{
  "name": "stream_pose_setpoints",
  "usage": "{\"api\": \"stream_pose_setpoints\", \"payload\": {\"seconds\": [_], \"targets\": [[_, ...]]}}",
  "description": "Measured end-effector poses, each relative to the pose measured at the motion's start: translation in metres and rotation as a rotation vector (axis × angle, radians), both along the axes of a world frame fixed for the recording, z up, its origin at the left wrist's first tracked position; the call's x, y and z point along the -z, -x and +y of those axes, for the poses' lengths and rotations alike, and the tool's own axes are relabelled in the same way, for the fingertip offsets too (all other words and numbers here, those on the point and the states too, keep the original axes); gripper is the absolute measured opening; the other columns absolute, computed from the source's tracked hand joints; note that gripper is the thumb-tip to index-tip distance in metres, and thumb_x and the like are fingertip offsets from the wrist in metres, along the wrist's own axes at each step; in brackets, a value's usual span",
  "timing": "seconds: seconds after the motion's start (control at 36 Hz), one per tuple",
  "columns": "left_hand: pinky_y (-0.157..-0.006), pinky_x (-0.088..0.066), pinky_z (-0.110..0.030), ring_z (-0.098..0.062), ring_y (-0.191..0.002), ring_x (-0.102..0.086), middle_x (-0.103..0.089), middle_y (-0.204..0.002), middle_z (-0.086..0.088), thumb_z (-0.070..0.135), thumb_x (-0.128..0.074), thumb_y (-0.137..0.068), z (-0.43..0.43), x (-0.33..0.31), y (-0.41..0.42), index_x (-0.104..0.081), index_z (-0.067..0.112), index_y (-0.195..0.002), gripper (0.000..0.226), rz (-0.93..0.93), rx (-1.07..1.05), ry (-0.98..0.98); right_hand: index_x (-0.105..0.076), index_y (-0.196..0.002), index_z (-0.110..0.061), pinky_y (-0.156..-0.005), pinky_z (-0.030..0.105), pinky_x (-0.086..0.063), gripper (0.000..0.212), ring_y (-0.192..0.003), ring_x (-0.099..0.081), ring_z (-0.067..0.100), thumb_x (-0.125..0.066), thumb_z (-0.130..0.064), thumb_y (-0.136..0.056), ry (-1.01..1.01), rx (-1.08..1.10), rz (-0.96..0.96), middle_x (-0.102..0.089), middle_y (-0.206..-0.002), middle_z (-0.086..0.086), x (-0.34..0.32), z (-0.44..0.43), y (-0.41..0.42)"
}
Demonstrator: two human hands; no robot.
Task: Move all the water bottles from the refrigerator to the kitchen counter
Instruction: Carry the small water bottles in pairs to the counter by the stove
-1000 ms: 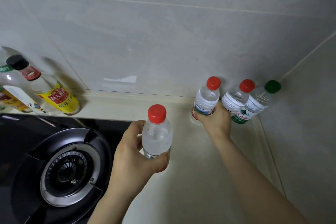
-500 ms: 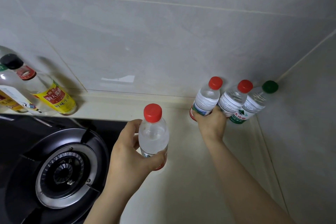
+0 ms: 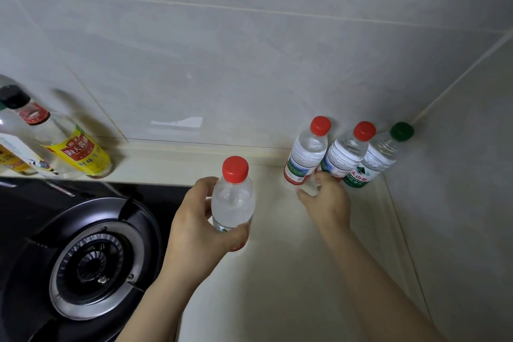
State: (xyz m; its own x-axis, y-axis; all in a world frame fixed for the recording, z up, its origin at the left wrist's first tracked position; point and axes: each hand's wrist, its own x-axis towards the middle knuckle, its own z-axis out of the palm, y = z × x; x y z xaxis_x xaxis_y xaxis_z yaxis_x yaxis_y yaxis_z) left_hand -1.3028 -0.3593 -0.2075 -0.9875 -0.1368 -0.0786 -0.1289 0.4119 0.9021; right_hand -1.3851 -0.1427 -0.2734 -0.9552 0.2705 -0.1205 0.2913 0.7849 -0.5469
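Left hand (image 3: 194,230) grasps red-capped bottle (image 3: 233,197) | right hand (image 3: 324,200) loose, beside three standing bottles (image 3: 344,155)

**What the counter corner keeps from view**

The left hand (image 3: 198,226) covers the lower half and label of the clear red-capped water bottle (image 3: 233,197), so whether its base touches the cream kitchen counter (image 3: 277,286) cannot be told. The right hand (image 3: 326,203) is motion-blurred at the fingers (their grip is unreadable) and hides the foot of the middle red-capped ribbed bottle (image 3: 347,151). The clear green-capped bottle (image 3: 381,154) is partly screened by its neighbour. At the left edge, the yellow-labelled sauce bottle with a black cap (image 3: 72,147) fronts other bottles cut off by the frame. The black gas burner (image 3: 88,261) runs out of frame below.
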Motion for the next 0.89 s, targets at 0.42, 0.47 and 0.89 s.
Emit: {"api": "stream_pose_setpoints", "payload": {"seconds": [0.42, 0.47, 0.89], "targets": [[-0.069, -0.052, -0.024, -0.005, -0.092, -0.063, -0.059, -0.107, 0.016, 0.024, -0.085, -0.063, 0.020, 0.018, 0.048, -0.048, 0.032, -0.109, 0.060, -0.019, 0.054, 0.041, -0.051, -0.133, -0.023, -0.097, 0.026, -0.039, 0.042, -0.119, -0.053, 0.015, -0.055, -0.029, -0.092, -0.210, -0.461, -0.173, -0.056, -0.133, -0.005, -0.025, 0.040, -0.049], [-0.067, -0.049, -0.022, -0.006, -0.091, -0.063, -0.059, -0.105, 0.016, 0.024, -0.085, -0.063, 0.024, 0.020, 0.056, -0.048, 0.031, -0.107, 0.058, -0.017, 0.050, 0.034, -0.050, -0.134, -0.024, -0.098, 0.025, -0.038, 0.041, -0.122, -0.051, 0.012, -0.052, -0.030, -0.093, -0.229, -0.498, -0.169, -0.054, -0.135, -0.008, -0.028, 0.042, -0.052], [-0.061, -0.047, -0.020, -0.011, -0.087, -0.060, -0.059, -0.101, 0.006, 0.015, -0.083, -0.063, 0.056, 0.034, 0.105, -0.047, 0.023, -0.106, 0.056, 0.048, 0.015, 0.022, -0.047, -0.137, -0.024, -0.101, 0.022, -0.037, 0.043, -0.125, -0.049, 0.009, -0.050, -0.030, -0.095, -0.193, -0.494, -0.199, -0.052, -0.139, -0.009, -0.032, 0.053, -0.068]]}}
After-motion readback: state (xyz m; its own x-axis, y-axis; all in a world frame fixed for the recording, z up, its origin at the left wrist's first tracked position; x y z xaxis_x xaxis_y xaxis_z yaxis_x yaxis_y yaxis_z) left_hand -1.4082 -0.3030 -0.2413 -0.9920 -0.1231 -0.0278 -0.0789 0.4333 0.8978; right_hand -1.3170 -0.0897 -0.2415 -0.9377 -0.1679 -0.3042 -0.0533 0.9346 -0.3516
